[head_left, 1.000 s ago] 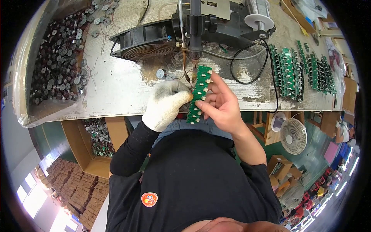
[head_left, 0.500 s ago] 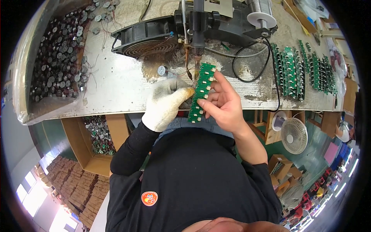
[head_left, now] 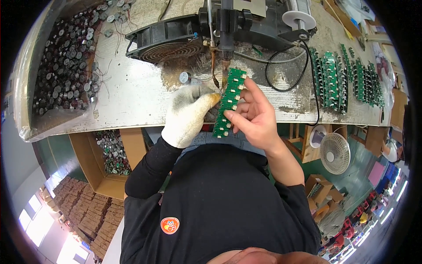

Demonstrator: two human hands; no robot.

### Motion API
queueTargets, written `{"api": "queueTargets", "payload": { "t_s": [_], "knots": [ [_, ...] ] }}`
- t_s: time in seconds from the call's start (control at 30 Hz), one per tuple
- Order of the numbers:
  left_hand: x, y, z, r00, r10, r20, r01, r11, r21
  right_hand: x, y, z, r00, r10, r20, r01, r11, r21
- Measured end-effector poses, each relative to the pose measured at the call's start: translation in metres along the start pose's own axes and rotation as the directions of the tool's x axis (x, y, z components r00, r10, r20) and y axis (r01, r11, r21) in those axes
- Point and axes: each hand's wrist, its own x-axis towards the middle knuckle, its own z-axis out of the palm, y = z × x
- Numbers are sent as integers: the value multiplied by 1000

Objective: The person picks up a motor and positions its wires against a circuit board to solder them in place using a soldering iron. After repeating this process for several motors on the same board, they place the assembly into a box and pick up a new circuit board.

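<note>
My right hand [head_left: 254, 112], bare, grips a long green circuit board [head_left: 231, 101] by its right edge, thumb on its face and fingers beyond. Small white connectors line the tilted board. My left hand [head_left: 190, 110], in a white glove with a stained thumb tip, is closed in a pinch at the board's left edge; whatever it pinches is hidden. Just above, a soldering iron [head_left: 226, 55] points down in a holder, its tip by the board's upper left edge. Beside it hangs a thin copper-coloured tube [head_left: 214, 72]. A small round motor [head_left: 184, 77] with thin wires lies beyond the glove.
Many small wired motors [head_left: 66, 66] fill a plastic-lined box at left. A black fan [head_left: 169, 44] stands behind my left hand. A solder wire spool [head_left: 299, 20] and a looping black cable [head_left: 288, 90] are at right, beside rows of green boards [head_left: 330, 83]. A carton [head_left: 105, 187] sits below the bench.
The circuit board and my right hand have shifted slightly up, toward the soldering iron. My left hand stays pinched at the board's edge, moved only a little.
</note>
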Motion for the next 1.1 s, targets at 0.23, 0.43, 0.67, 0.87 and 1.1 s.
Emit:
{"api": "queueTargets", "payload": {
  "t_s": [0.23,0.43,0.67,0.87,1.1],
  "knots": [
    [1,-9,-5,998,66,-3,-66,993,100,0,1,0,1000,-2,7,2,1000,7],
    [0,-13,-1,999,38,-33,-38,999,6,-2,7,-1,1000,-3,-1,3,1000,4],
    [-2,-10,-2,1000,-1,-15,1,1000,3,-2,6,0,1000,26,-4,-26,1000,-5],
    [-2,-6,1,997,-58,-47,58,998,-7,-1,3,0,999,31,-15,-31,999,-12],
    [-4,-3,0,995,93,-27,-90,991,96,-1,3,-1,1000,-18,5,18,1000,-12]
  ]
}}
